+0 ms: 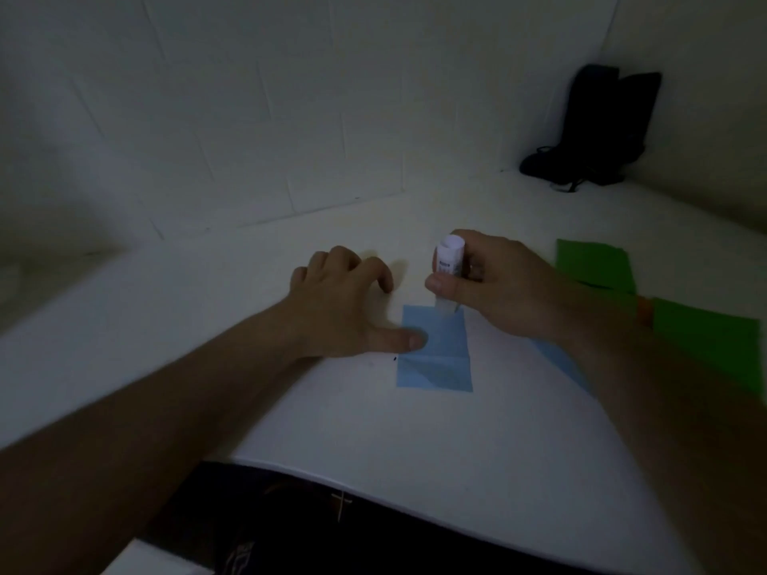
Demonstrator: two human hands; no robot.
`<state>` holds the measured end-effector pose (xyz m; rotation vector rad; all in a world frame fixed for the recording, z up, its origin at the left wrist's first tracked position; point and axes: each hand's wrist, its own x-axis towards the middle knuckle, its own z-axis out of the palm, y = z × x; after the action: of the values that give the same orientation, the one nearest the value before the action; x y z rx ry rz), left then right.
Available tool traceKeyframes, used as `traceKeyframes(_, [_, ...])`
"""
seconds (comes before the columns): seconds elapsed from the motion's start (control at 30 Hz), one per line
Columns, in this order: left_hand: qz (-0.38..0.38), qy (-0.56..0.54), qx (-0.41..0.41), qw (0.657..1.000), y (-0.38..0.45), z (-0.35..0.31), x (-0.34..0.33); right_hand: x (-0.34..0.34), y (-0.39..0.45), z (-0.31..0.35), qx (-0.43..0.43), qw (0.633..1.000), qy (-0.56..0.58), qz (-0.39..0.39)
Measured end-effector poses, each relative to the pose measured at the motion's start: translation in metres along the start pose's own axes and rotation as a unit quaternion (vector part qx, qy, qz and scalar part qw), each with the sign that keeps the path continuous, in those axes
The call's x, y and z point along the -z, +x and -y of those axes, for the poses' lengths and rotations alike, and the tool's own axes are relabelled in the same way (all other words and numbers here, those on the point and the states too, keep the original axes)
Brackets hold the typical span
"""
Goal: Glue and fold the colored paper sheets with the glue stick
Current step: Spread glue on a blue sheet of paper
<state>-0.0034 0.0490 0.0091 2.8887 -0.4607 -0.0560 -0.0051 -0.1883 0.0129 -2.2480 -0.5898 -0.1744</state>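
— Where's the glue stick?

— The white cylindrical glue stick point(448, 263) stands nearly upright, its lower end down on the far edge of the small creased light-blue paper sheet point(436, 352), which lies flat about mid-desk on the white desk point(373, 429).

— Who's holding it?

— The right hand point(494, 280): fingers curled round the barrel, thumb pressed across its near side, forearm coming in from the right edge of the desk.

— And the other hand?

— The left hand point(344, 300) sits just left of the sheet — thumb stretched out flat onto the paper's left edge, pinning it, while the other fingers arch down with their tips on the desk beyond. It grasps nothing. That forearm runs in from the near-left corner.

— Any more paper?

— Two bright green paper sheets point(597, 265) lie toward the right edge, with a sliver of orange paper point(644, 313) between them, and another light-blue piece point(560, 363) shows partly under the right wrist.

— Anything further out?

— A dark bag-like fabric object point(597, 126) leans in the far-right corner against the pale tiled wall point(249, 118); it's too dim to say more.
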Motion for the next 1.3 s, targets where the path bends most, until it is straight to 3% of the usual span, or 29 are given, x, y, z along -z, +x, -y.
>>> traceKeyframes(0.2, [-0.011, -0.025, -0.041, 0.999, 0.002, 0.005, -0.005, 0.013, -0.005, 0.000, 0.010, 0.999, -0.049, 0.000])
traceKeyframes(0.5, [-0.006, -0.021, -0.039, 0.999, 0.005, 0.004, -0.005, -0.008, 0.002, 0.012, 0.025, 0.998, 0.003, -0.062])
traceKeyframes(0.97, [-0.022, -0.037, -0.047, 0.998, 0.004, 0.007, -0.008, 0.014, -0.002, 0.006, 0.026, 0.997, -0.067, 0.027])
traceKeyframes(1.1, [-0.022, -0.034, -0.045, 0.998, 0.004, 0.007, -0.007, 0.015, -0.002, 0.005, 0.021, 0.994, -0.101, -0.020])
traceKeyframes(1.2, [-0.012, -0.031, -0.045, 0.998, 0.004, 0.006, -0.006, 0.004, 0.000, 0.014, 0.020, 0.995, -0.056, -0.075])
traceKeyframes(1.3, [-0.015, -0.026, -0.043, 0.999, 0.005, 0.006, -0.007, -0.011, 0.001, 0.022, 0.022, 0.998, -0.010, -0.054])
